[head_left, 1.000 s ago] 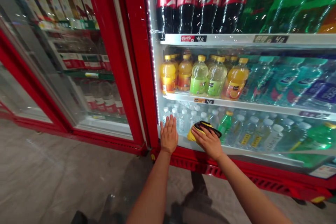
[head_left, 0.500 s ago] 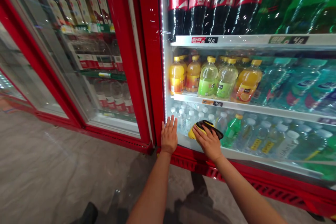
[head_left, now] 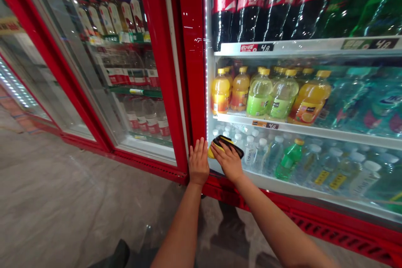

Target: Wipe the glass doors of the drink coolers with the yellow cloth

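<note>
My left hand (head_left: 199, 162) lies flat on the red door frame (head_left: 195, 92) at the lower left corner of the lit fridge. Its fingers point up and hold nothing. Just to its right, my right hand (head_left: 230, 162) presses a folded yellow and black cloth (head_left: 234, 149) to the glass door low down, with the fingers spread over it. Behind the glass, near the cloth, small clear water bottles (head_left: 250, 150) and a green bottle (head_left: 289, 159) stand on the bottom shelf.
Juice bottles (head_left: 220, 92) fill the middle shelf and large cola bottles (head_left: 224, 8) the top one. At left stands another red-framed fridge (head_left: 160, 71) with drinks. Below is a grey floor (head_left: 56, 201); a dark shoe (head_left: 122, 253) shows at the bottom.
My right hand has slid the cloth left across the glass, closer to my left hand. My left hand stays on the frame. The view has shifted left.
</note>
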Demonstrator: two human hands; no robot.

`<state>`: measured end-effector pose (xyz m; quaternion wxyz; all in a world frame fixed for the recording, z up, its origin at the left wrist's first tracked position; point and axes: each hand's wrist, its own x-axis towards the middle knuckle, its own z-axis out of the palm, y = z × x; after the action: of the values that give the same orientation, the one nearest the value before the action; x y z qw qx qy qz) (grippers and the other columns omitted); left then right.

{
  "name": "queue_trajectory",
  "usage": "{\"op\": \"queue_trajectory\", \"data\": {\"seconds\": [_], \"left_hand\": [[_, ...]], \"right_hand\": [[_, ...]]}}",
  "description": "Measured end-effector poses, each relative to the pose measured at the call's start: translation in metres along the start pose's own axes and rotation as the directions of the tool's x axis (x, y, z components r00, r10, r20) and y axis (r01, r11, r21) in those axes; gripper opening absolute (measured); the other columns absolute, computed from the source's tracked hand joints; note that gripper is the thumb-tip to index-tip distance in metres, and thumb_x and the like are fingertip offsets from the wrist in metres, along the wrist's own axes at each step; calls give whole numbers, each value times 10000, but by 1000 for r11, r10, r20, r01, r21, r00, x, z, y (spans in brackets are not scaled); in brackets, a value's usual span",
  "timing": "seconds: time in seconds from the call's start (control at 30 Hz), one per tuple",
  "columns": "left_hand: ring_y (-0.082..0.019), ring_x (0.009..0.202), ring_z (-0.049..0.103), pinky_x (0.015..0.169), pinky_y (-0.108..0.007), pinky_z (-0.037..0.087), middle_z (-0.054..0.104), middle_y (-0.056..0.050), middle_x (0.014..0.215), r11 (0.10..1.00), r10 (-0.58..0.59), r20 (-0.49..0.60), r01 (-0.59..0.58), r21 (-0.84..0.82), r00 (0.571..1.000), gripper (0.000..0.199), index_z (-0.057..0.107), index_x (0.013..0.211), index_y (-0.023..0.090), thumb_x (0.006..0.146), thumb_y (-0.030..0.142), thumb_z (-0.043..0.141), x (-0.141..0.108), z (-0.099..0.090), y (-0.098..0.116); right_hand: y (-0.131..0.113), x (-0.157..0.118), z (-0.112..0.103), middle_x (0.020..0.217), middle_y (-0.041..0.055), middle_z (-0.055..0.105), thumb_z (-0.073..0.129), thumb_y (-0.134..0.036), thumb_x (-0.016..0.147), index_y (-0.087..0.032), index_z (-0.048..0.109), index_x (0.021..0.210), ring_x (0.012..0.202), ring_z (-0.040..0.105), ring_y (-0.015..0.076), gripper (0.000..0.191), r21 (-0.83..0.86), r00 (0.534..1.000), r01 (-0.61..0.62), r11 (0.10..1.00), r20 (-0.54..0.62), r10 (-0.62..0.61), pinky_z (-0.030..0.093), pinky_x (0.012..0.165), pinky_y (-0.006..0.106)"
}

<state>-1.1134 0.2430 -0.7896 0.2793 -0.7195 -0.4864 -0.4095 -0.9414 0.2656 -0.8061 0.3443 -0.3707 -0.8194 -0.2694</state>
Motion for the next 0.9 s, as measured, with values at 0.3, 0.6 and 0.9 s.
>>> {"op": "queue_trajectory", "data": {"seconds": [0.3, 0.6, 0.9], "left_hand": [[-225, 1550, 254, 1286, -480, 214, 363, -116, 1634, 1000, -12, 14, 12, 7, 1000, 734, 180, 1629, 168, 927, 38, 348, -5, -9, -9], [-239, 1548, 253, 1274, -487, 248, 356, -139, 1631, 999, 13, 24, -14, 30, 1000, 686, 177, 1627, 138, 963, 72, 340, -12, 1, 0], [-249, 1543, 243, 1293, -535, 139, 343, -140, 1618, 989, 143, 83, -140, -42, 986, 717, 174, 1624, 163, 947, 77, 392, -23, 23, 33]], "right_hand": [[-13, -34, 24, 1499, 7, 580, 451, -116, 1002, -283, 449, 1531, 1426, 476, 187, 555, 83, 979, 135, 987, 140, -146, 441, 1117, 370], [-29, -32, 46, 1449, 29, 627, 461, -157, 1010, -282, 493, 1493, 1426, 475, 209, 501, 58, 988, 75, 996, 128, -82, 448, 1109, 410], [25, -93, 0, 1520, 4, 559, 462, -143, 1000, -290, 356, 1581, 1438, 453, 201, 608, -61, 979, 52, 997, 198, -39, 444, 1104, 382]]}}
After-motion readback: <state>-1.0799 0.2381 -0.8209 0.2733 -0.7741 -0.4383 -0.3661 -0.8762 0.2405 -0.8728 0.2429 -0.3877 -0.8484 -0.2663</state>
